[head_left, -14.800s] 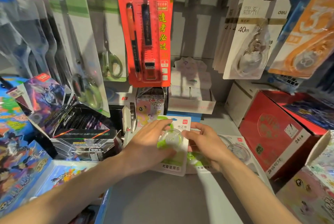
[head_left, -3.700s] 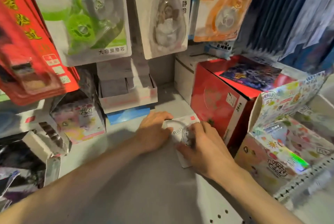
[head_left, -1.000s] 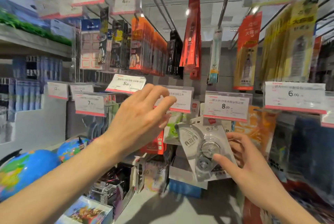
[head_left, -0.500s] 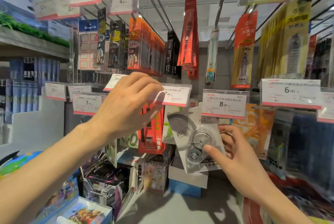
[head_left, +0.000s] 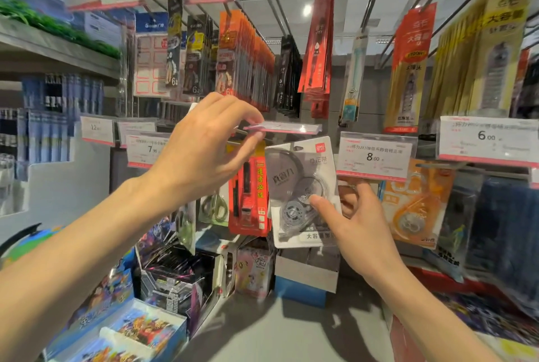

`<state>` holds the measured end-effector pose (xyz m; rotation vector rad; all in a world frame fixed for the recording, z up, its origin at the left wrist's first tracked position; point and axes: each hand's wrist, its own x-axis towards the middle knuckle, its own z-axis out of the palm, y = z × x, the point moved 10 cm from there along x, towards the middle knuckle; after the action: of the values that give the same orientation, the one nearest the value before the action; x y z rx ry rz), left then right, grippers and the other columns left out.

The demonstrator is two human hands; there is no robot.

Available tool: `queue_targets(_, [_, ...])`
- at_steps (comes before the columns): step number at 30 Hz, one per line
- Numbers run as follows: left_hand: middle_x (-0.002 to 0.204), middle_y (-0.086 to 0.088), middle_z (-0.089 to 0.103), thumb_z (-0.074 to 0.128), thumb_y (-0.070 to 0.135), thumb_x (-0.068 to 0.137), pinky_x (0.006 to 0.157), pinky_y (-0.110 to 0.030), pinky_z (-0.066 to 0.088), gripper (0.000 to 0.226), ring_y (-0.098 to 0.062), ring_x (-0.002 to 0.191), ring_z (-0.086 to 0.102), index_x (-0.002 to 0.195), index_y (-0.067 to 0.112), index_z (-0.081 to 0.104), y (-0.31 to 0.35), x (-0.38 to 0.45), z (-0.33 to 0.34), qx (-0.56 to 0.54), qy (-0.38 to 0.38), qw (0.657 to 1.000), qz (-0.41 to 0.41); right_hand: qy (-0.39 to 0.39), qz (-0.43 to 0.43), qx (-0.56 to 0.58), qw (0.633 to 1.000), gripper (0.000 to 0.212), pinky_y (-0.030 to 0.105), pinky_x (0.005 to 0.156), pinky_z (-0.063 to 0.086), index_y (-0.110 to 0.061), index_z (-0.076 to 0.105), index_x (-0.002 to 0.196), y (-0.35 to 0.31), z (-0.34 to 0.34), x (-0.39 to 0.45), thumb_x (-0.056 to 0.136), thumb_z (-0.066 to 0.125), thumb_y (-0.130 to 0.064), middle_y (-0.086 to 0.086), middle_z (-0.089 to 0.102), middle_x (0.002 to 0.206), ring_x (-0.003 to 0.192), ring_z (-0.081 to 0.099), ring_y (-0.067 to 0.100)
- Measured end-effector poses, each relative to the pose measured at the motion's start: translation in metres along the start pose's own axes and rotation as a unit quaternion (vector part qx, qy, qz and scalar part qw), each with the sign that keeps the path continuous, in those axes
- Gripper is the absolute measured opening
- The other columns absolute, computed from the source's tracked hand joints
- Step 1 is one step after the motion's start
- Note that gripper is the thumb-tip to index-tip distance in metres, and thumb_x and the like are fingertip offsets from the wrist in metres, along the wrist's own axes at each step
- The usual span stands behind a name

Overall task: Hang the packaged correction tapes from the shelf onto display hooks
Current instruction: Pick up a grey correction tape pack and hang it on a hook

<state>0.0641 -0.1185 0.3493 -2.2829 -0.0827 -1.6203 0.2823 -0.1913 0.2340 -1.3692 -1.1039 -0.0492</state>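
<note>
Head view: left hand [head_left: 201, 154] pinches price tag [head_left: 284, 127] flat; right hand [head_left: 358, 215] – thumb in front, fingers behind – grips correction tape pack [head_left: 294, 175].

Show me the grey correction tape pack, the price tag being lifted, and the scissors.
grey correction tape pack [head_left: 294, 183]: head view, on its card front.
lifted price tag [head_left: 288, 127]: head view, on its pink front edge.
scissors [head_left: 214, 206]: head view, on the green handles.

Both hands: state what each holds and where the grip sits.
Right hand pinches the correction tape pack at its lower right. Left hand pinches the flipped-up price tag at its left end.
</note>
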Motion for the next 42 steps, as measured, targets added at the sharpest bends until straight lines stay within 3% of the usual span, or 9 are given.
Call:
queue_targets(13, [0.104, -0.011, 0.071, 0.070, 0.012, 0.093, 0.084, -0.046, 0.051, 0.017, -0.033, 0.098, 0.062, 0.106, 0.001, 0.070, 0.008, -0.020, 0.000, 0.052, 0.005, 0.998, 0.037, 0.022, -0.028, -0.025, 0.999, 0.026, 0.004, 0.061, 0.050, -0.046, 0.053, 0.097, 0.007, 0.010, 0.007, 0.095, 0.072, -0.029, -0.045, 0.066, 0.090, 0.085, 0.068, -0.014])
queue_targets(18, [0.095, -0.009, 0.071, 0.069, 0.011, 0.089, 0.075, -0.038, 0.053, 0.014, -0.026, 0.087, 0.063, 0.098, 0.001, 0.070, 0.021, -0.057, 0.020, 0.029, 0.002, 0.998, 0.058, 0.037, -0.035, -0.067, 0.996, 0.014, 0.015, 0.070, 0.046, -0.031, 0.055, 0.092, 0.012, 0.010, 0.011, 0.095, 0.069, -0.033, -0.020, 0.063, 0.090, 0.086, 0.062, -0.005])
queue_targets(23, [0.111, 0.007, 0.067, 0.062, 0.037, 0.096, 0.088, -0.036, 0.055, 0.038, -0.007, 0.093, 0.059, 0.131, 0.021, 0.056, -0.014, -0.088, 0.088, -0.103, -0.100, 0.971, -0.191, 0.041, -0.028, -0.111, 0.993, 0.016, 0.024, 0.072, 0.046, -0.033, 0.050, 0.096, 0.023, 0.013, 0.013, 0.097, 0.065, -0.037, -0.020, 0.062, 0.091, 0.087, 0.064, 0.004])
queue_targets(26, [0.123, 0.007, 0.068, 0.055, 0.045, 0.099, 0.099, -0.040, 0.050, 0.062, -0.014, 0.108, 0.064, 0.154, 0.032, 0.029, -0.027, -0.097, 0.126, -0.200, -0.119, 0.926, -0.297, 0.028, -0.012, -0.126, 0.991, 0.012, 0.006, 0.063, 0.042, -0.039, 0.053, 0.093, 0.034, 0.019, 0.012, 0.097, 0.064, -0.041, -0.024, 0.062, 0.092, 0.084, 0.063, -0.017])
queue_targets(32, [0.091, 0.013, 0.073, 0.048, 0.033, 0.103, 0.059, -0.014, 0.051, 0.066, -0.009, 0.066, 0.068, 0.159, 0.040, 0.015, -0.040, -0.100, 0.165, -0.246, -0.095, 0.902, -0.343, 0.029, -0.021, -0.143, 0.989, 0.048, 0.012, 0.063, 0.049, -0.043, 0.042, 0.144, 0.043, 0.024, 0.018, 0.099, 0.059, -0.046, -0.006, 0.072, 0.083, 0.075, 0.068, 0.001])
queue_targets(34, [0.111, 0.028, 0.063, 0.046, 0.034, 0.103, 0.062, -0.004, 0.045, 0.063, 0.005, 0.075, 0.063, 0.156, 0.046, 0.014, -0.044, -0.095, 0.172, -0.254, -0.095, 0.898, -0.347, 0.026, -0.020, -0.144, 0.989, 0.059, 0.028, 0.084, 0.056, -0.050, 0.030, 0.152, 0.043, 0.028, 0.028, 0.101, 0.058, -0.045, 0.002, 0.073, 0.115, 0.101, 0.070, 0.006])
queue_targets(36, [0.147, 0.018, 0.051, 0.044, 0.045, 0.103, 0.086, -0.021, 0.048, 0.058, -0.012, 0.104, 0.069, 0.149, 0.057, 0.011, -0.047, -0.092, 0.183, -0.265, -0.107, 0.887, -0.363, 0.030, -0.008, -0.152, 0.988, 0.067, 0.043, 0.112, 0.046, -0.042, 0.025, 0.160, 0.045, 0.028, 0.036, 0.101, 0.058, -0.041, 0.001, 0.043, 0.159, 0.140, 0.050, 0.021])
queue_targets(38, [0.160, 0.013, 0.037, 0.038, 0.061, 0.101, 0.091, -0.038, 0.043, 0.054, -0.027, 0.122, 0.064, 0.144, 0.064, 0.006, -0.051, -0.095, 0.191, -0.252, -0.127, 0.878, -0.387, 0.030, -0.005, -0.162, 0.986, 0.069, 0.045, 0.117, 0.040, -0.040, 0.024, 0.160, 0.049, 0.030, 0.037, 0.101, 0.059, -0.039, -0.005, 0.025, 0.167, 0.145, 0.043, 0.026])
queue_targets(42, [0.162, 0.014, 0.029, 0.040, 0.061, 0.100, 0.093, -0.033, 0.038, 0.067, -0.023, 0.129, 0.057, 0.155, 0.056, 0.000, -0.049, -0.102, 0.201, -0.253, -0.125, 0.891, -0.357, 0.023, -0.018, -0.156, 0.987, 0.073, 0.029, 0.114, 0.028, -0.044, 0.019, 0.159, 0.059, 0.032, 0.031, 0.100, 0.060, -0.037, -0.009, 0.024, 0.165, 0.149, 0.036, 0.022])
